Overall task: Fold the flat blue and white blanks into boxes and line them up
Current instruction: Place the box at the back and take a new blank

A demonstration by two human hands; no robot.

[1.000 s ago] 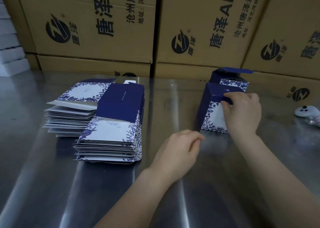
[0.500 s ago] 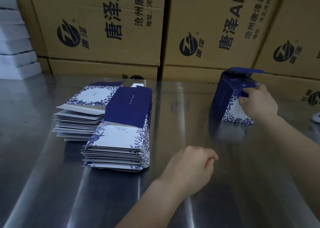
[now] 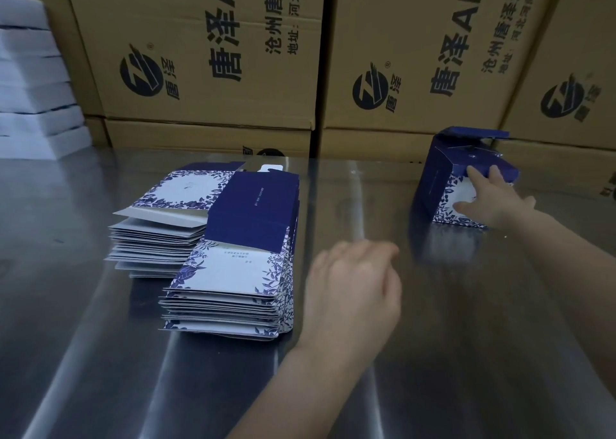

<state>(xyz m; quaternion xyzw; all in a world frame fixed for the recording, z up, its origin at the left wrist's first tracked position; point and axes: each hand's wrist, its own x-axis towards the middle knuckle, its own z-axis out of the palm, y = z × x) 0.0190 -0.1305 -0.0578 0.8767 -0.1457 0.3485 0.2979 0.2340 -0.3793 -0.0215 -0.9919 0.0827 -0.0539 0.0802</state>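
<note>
a: where is the right hand point(image 3: 493, 202)?
b: on the folded box point(image 3: 440, 185), which stands upright on the surface point(image 3: 100, 355). the fingers are spread and nearly straight, the fingertips point(image 3: 471, 172) touch the blue top edge, and the thumb lies across the white flowered front
a: gripping it?
b: no, only touching, nothing is pinched. a dark blue flap point(image 3: 473, 135) juts up beyond the fingertips; i cannot tell whether it belongs to this box or to another behind it
a: and the left hand point(image 3: 353, 288)?
b: blurred, back up, over the surface, fingers loosely bent and holding nothing. the box sits well beyond it, to its right
a: the flat blanks?
b: two stacks to the left of the left hand. the near stack point(image 3: 233, 278) lies just beside it, apart from it. the far stack point(image 3: 156, 235) sits just beside that one, on the side away from the hand
a: anything else?
b: brown printed cartons point(image 3: 206, 55) stand beyond both hands, and white slabs point(image 3: 30, 88) are piled far to the left
</note>
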